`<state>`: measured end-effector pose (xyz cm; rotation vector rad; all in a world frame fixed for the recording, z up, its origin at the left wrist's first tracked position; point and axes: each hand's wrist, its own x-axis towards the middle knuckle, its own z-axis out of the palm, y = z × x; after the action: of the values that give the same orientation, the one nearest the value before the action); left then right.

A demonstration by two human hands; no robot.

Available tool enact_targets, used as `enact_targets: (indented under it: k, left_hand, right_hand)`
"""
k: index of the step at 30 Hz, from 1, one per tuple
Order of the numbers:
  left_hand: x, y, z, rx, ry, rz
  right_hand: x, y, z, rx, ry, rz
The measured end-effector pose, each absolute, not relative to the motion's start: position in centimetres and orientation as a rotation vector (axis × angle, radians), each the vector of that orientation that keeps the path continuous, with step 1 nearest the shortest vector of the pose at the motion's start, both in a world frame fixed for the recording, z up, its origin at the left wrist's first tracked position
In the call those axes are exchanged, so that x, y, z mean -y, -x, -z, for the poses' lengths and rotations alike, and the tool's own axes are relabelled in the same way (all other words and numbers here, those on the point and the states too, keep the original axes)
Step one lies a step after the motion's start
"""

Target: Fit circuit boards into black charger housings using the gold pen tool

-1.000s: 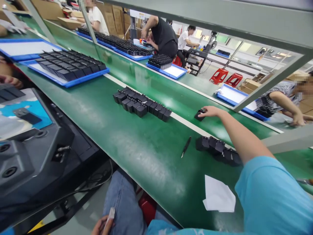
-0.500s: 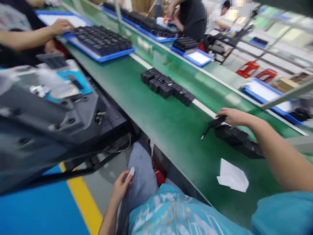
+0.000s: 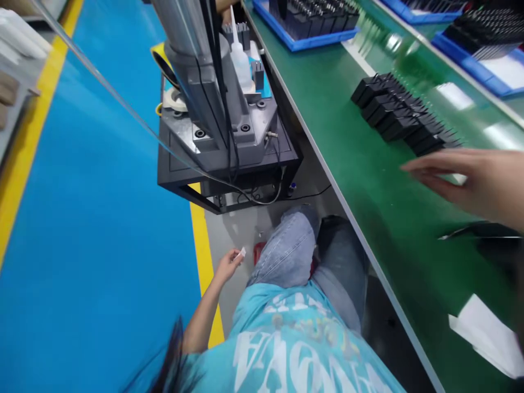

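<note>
My right hand (image 3: pixel 462 183) hovers over the green conveyor belt (image 3: pixel 368 180) with fingers stretched out and apart, holding nothing. It is just right of and below a cluster of black plastic parts (image 3: pixel 399 114). A dark pen-like tool (image 3: pixel 470 233) lies on the belt under my wrist. My left hand (image 3: pixel 229 263) hangs low beside my left knee, off the belt, pinching a small white piece (image 3: pixel 242 252) between thumb and fingers.
A grey machine on a black stand (image 3: pixel 221 120) is left of the belt, with cables and a white bottle (image 3: pixel 240 60). Blue trays of black parts (image 3: pixel 315 22) sit further along. A white paper (image 3: pixel 487 333) lies on the belt at lower right. The floor is blue with a yellow stripe (image 3: pixel 200 245).
My head has swung down and left, bringing the floor and my legs into view. My right hand has lifted off the black parts and opened. My left hand still pinches the white piece.
</note>
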<state>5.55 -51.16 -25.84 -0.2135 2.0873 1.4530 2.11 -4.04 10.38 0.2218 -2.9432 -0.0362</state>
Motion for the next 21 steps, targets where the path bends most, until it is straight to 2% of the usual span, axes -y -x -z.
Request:
enact_targets:
  k: [5, 7, 10, 12, 13, 14, 18, 21]
  left_hand:
    - [53.4, -8.9, 25.2, -2.168, 0.31, -1.404]
    - [54.6, -10.6, 24.4, -2.207, 0.393, -1.41]
    - [56.1, -12.9, 23.4, -2.261, 0.545, -1.456]
    - [56.6, -13.5, 22.6, -2.283, 0.644, -1.499]
    - [56.6, -13.4, 22.1, -2.296, 0.695, -1.528]
    - [56.4, -12.9, 21.4, -2.314, 0.743, -1.561]
    - [55.0, -7.8, 18.2, -2.423, 0.883, -1.791]
    - [54.9, -3.2, 17.4, -2.402, 0.913, -2.154]
  right_hand:
    - [20.0, 8.0, -9.4, 3.266, -0.89, 0.021]
    - [25.1, 10.7, -7.5, 3.303, -1.235, -0.189]
    - [29.9, 12.7, -3.2, 3.375, -1.474, -0.752]
    - [30.2, 12.8, 0.5, 3.34, -1.364, -1.342]
    - [29.5, 12.5, 2.5, 3.25, -1.153, -1.68]
    - [28.3, 12.1, 4.6, 3.197, -1.01, -1.801]
    - [22.5, 9.9, 14.3, 3.257, -0.496, -1.822]
    - [21.3, 8.4, 22.3, 3.486, -0.226, -1.726]
